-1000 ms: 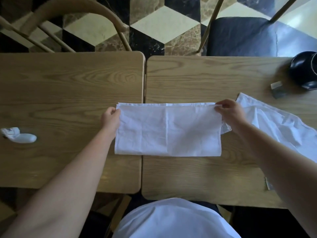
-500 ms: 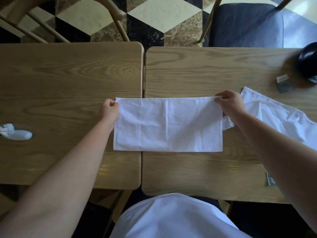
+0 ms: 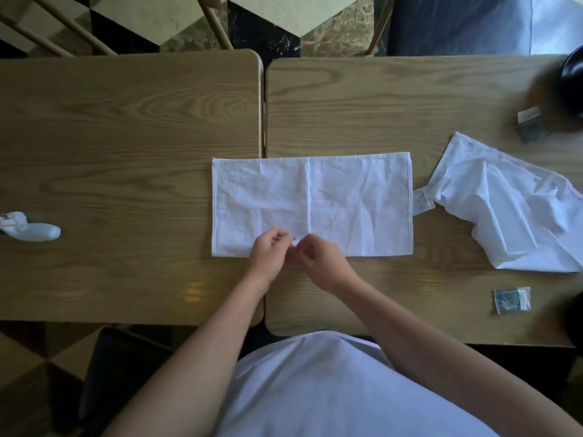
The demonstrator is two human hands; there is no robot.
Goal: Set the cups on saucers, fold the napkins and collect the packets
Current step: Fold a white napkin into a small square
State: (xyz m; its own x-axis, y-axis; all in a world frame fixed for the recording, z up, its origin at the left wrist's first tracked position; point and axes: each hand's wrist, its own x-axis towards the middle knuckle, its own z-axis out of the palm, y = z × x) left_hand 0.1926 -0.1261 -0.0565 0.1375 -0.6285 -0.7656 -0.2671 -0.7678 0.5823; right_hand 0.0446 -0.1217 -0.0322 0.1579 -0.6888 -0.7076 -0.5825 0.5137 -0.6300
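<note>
A white napkin (image 3: 315,197), folded into a long rectangle, lies flat across the seam between the two wooden tables (image 3: 126,137). My left hand (image 3: 268,250) and my right hand (image 3: 321,258) meet at the middle of its near edge, by the centre crease. Their fingertips pinch a small bit of the cloth. A second white napkin (image 3: 504,203) lies crumpled to the right. One packet (image 3: 512,300) rests near the right front edge. Another packet (image 3: 533,126) sits blurred beside a black cup (image 3: 572,80) at the far right.
A small white object (image 3: 30,230) lies at the left edge of the left table. A wooden chair (image 3: 63,23) stands beyond the left table and a dark cushioned chair (image 3: 473,23) beyond the right one. A dark blurred shape (image 3: 572,320) shows at the right front.
Both hands let go of the napkin's far corners and came together at the middle of its near edge. The napkin stays flat in the same place.
</note>
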